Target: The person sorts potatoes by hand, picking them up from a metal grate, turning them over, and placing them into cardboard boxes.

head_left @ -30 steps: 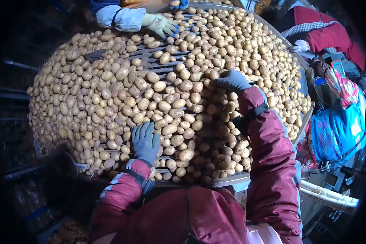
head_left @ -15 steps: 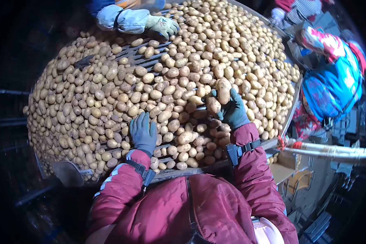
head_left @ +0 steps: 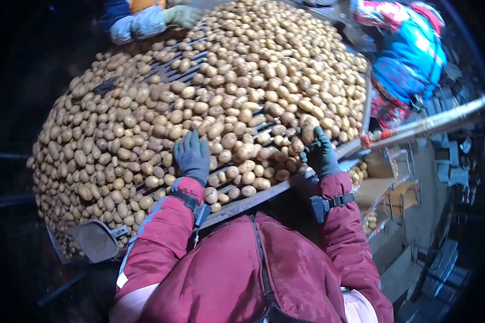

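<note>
Potatoes (head_left: 108, 156) cover a slatted table in a wide heap. My left hand (head_left: 192, 158), in a dark green-grey glove, lies on the potatoes near the table's front edge with its fingers spread. Close to that same edge, on the right, my right hand (head_left: 320, 153) is gloved too and curls round potatoes. A long pale potato (head_left: 309, 130) is in its grip, with a smaller brownish potato (head_left: 297, 144) beside it at the fingertips.
A co-worker's gloved hand (head_left: 182, 17) is at the far left edge of the heap. Another person in blue (head_left: 407, 59) stands at the right. A metal rail (head_left: 431, 125) runs right from the table corner, above a wooden box (head_left: 376, 189). A grey plate (head_left: 96, 240) sits front left.
The view has shifted and turned. My right hand, with its potatoes, has moved back to the table's front edge. The co-worker's hand has drawn away from the slats.
</note>
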Action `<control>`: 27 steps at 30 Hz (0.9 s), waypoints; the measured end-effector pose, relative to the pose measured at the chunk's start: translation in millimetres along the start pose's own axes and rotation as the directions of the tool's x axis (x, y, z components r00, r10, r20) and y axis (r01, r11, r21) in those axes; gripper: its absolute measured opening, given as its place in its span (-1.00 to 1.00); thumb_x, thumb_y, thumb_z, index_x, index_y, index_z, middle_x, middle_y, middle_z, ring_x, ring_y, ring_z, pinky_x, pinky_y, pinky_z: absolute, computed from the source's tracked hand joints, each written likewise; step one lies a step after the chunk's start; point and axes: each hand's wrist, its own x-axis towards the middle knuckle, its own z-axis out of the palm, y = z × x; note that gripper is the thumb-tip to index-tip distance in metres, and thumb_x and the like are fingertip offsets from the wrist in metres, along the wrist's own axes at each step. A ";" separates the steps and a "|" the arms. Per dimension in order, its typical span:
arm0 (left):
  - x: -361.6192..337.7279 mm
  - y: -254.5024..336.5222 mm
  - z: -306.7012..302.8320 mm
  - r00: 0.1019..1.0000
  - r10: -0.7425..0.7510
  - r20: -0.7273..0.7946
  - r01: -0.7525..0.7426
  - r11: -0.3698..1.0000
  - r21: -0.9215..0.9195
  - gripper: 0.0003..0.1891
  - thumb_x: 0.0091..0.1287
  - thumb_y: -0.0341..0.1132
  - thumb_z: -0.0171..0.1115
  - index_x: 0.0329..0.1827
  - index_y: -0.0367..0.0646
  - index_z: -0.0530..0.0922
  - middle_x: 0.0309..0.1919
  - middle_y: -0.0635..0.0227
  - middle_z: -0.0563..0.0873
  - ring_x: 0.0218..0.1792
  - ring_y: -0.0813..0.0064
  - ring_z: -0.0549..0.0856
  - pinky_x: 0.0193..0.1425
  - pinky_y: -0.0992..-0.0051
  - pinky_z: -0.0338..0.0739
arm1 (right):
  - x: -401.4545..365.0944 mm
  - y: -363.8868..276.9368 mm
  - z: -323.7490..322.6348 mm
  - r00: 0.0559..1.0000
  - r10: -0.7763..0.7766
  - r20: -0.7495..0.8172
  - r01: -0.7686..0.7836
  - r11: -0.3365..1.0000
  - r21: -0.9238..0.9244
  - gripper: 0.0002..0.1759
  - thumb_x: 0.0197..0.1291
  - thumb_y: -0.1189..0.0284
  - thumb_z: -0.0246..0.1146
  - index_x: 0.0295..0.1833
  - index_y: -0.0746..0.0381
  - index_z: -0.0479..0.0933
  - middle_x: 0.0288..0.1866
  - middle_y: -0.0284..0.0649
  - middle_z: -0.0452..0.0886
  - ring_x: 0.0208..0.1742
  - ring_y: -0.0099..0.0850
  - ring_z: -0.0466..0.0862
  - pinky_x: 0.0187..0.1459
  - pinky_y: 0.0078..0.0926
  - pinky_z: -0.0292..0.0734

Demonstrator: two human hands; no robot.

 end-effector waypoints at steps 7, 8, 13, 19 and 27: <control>4.4 -13.8 10.9 0.963 -0.035 0.268 -0.012 0.985 0.171 -0.52 0.56 -0.01 0.11 0.37 -0.10 0.60 0.31 0.13 0.67 0.30 0.05 0.61 0.48 0.01 0.34 | -101.2 9.8 -26.8 0.907 -0.246 -0.341 0.211 0.968 -0.136 -0.52 0.39 -0.11 0.34 0.03 0.09 0.60 -0.40 -0.34 0.60 -0.52 -0.40 0.62 -0.45 -0.39 0.62; -1.1 -22.4 19.3 0.993 0.083 0.087 -0.089 0.993 0.077 -0.53 0.57 -0.01 0.09 0.36 -0.11 0.60 0.30 0.13 0.68 0.31 0.08 0.60 0.48 0.07 0.35 | -115.7 11.3 -40.2 0.892 -0.288 -0.348 0.249 0.956 -0.155 -0.52 0.40 -0.09 0.34 0.05 0.10 0.60 -0.32 -0.32 0.64 -0.51 -0.40 0.63 -0.44 -0.39 0.65; 0.8 -12.7 5.5 0.996 0.052 0.074 -0.053 0.998 0.017 -0.53 0.59 0.00 0.08 0.36 -0.10 0.61 0.32 0.13 0.68 0.30 0.07 0.61 0.47 0.10 0.36 | -212.5 -4.0 -83.7 0.638 -0.404 -0.655 0.330 0.913 -0.242 -0.51 0.37 -0.06 0.39 0.06 0.13 0.61 -0.30 -0.25 0.68 -0.52 -0.27 0.71 -0.46 -0.33 0.73; 3.5 -14.1 2.2 0.990 0.092 0.109 -0.094 0.995 0.021 -0.50 0.60 0.02 0.04 0.38 -0.13 0.58 0.33 0.13 0.67 0.31 0.06 0.61 0.47 0.09 0.36 | -319.4 -34.3 -205.8 0.343 -0.441 -0.829 0.318 0.885 -0.339 -0.45 0.19 -0.09 0.54 0.00 0.12 0.60 -0.34 -0.19 0.65 -0.48 -0.33 0.69 -0.45 -0.46 0.68; 3.0 -14.7 2.0 0.991 0.093 0.093 -0.091 0.995 -0.028 -0.49 0.60 0.03 0.04 0.39 -0.12 0.58 0.33 0.14 0.67 0.29 0.05 0.62 0.45 0.09 0.37 | -362.0 -8.8 -305.2 0.384 -0.285 -0.878 0.229 0.951 -0.209 -0.61 0.39 0.11 0.38 0.10 0.18 0.62 -0.14 -0.09 0.73 -0.23 -0.25 0.80 -0.30 -0.37 0.81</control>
